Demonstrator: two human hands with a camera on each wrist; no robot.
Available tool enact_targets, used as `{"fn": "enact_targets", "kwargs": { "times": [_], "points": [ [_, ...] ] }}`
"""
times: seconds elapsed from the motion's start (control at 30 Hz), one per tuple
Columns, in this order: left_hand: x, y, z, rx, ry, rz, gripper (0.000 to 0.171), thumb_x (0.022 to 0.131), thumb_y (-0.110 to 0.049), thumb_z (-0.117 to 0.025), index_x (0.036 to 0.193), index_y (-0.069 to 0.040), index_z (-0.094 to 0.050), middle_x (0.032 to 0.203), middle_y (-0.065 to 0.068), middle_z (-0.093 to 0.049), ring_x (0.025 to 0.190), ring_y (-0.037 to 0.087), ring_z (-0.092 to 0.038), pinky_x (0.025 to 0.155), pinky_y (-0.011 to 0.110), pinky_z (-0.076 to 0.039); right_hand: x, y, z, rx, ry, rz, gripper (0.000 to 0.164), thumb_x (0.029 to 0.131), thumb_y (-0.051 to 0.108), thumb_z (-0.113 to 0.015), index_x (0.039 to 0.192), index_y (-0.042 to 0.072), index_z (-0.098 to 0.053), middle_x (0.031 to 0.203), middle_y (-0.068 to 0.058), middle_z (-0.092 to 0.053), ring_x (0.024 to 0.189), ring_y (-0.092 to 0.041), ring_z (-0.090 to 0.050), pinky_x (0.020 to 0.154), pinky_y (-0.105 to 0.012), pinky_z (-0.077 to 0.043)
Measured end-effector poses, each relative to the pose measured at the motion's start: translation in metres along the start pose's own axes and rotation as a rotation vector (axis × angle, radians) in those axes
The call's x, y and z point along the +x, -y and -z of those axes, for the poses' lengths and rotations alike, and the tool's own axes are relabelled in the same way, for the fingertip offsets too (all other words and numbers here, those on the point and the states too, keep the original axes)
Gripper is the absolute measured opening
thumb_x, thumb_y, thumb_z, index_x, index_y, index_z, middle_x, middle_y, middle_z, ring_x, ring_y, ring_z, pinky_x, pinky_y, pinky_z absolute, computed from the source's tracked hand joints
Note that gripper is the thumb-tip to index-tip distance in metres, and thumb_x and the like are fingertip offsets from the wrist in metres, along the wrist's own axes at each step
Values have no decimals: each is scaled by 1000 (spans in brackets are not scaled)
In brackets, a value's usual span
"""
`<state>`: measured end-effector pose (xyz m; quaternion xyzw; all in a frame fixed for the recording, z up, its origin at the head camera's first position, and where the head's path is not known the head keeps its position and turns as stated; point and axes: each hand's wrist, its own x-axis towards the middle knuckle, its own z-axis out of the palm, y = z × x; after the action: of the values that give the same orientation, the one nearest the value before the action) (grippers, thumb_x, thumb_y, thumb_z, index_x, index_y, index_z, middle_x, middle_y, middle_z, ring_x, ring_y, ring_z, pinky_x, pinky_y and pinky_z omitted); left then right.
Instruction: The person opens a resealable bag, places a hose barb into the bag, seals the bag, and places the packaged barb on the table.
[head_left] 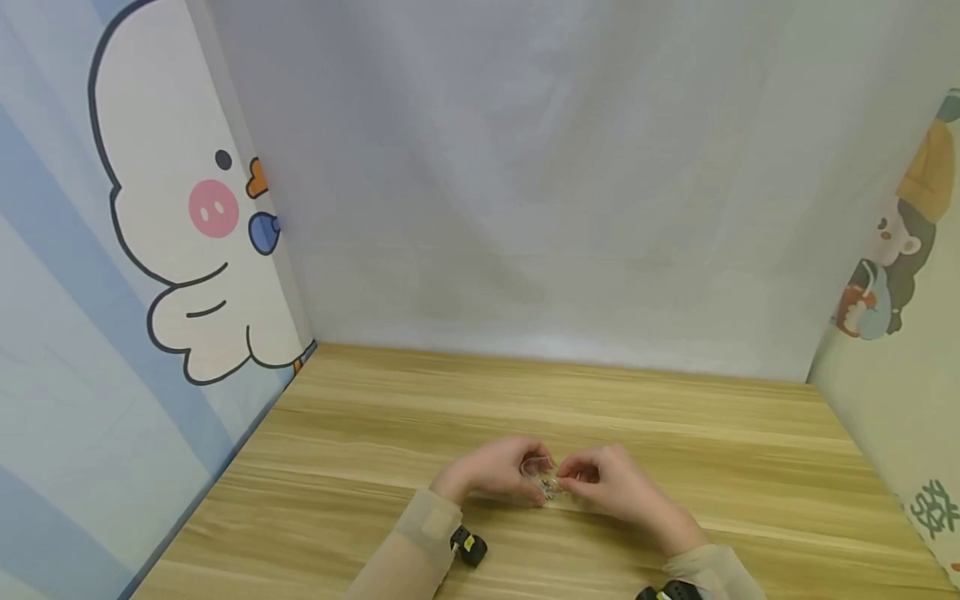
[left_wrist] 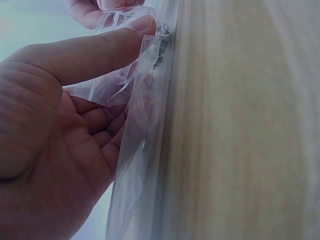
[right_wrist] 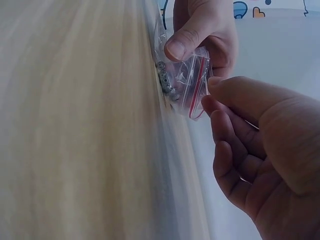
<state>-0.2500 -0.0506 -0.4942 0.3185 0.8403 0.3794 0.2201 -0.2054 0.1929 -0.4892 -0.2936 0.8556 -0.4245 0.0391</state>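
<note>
A small clear zip-lock bag (right_wrist: 186, 82) with a red line along its seal is between the two hands, low over the table. Small grey metal pieces (right_wrist: 164, 80) lie bunched at its lower part; their exact kind is too small to make out. My left hand (head_left: 498, 468) grips the bag from the left, thumb across the front and fingers behind. From the right, my right hand (head_left: 618, 485) pinches the bag's sealed edge between thumb and index finger, its other fingers curled. In the left wrist view, clear plastic film (left_wrist: 131, 165) stretches down below the left thumb, along the tabletop.
Both hands work above a wood-grain table (head_left: 360, 433), near its middle. A pale grey curtain (head_left: 525, 183) closes off the back. Printed cloth panels stand at the left (head_left: 165, 333) and right (head_left: 892, 400) sides.
</note>
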Motion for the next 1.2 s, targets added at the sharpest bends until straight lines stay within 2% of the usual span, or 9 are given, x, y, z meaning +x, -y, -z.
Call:
{"fn": "enact_targets", "kwargs": {
  "times": [0.7, 0.93, 1.2],
  "points": [
    [0, -2, 1, 3, 0, 12, 44, 79, -14, -95, 116, -16, -70, 107, -10, -66, 98, 8, -62, 94, 28, -51, -1, 1, 9, 23, 10, -17, 5, 97, 10, -79, 101, 7, -81, 86, 8, -74, 72, -3, -63, 65, -26, -55],
    [0, -3, 1, 10, -3, 17, 46, 79, -15, -95, 118, -15, -71, 110, -10, -69, 101, 6, -62, 97, 28, -51, -7, -6, 24, 34, 0, -89, 9, 97, 11, -79, 104, 4, -79, 90, 6, -73, 76, -4, -63, 68, -26, -55],
    [0, -2, 0, -4, -1, 20, 46, 79, -14, -95, 119, -14, -71, 112, -11, -70, 102, 4, -62, 98, 26, -50, -22, -20, 51, 61, 46, -172, 13, 97, 10, -77, 106, 1, -77, 93, 0, -74, 80, -9, -66, 70, -28, -57]
  ]
}}
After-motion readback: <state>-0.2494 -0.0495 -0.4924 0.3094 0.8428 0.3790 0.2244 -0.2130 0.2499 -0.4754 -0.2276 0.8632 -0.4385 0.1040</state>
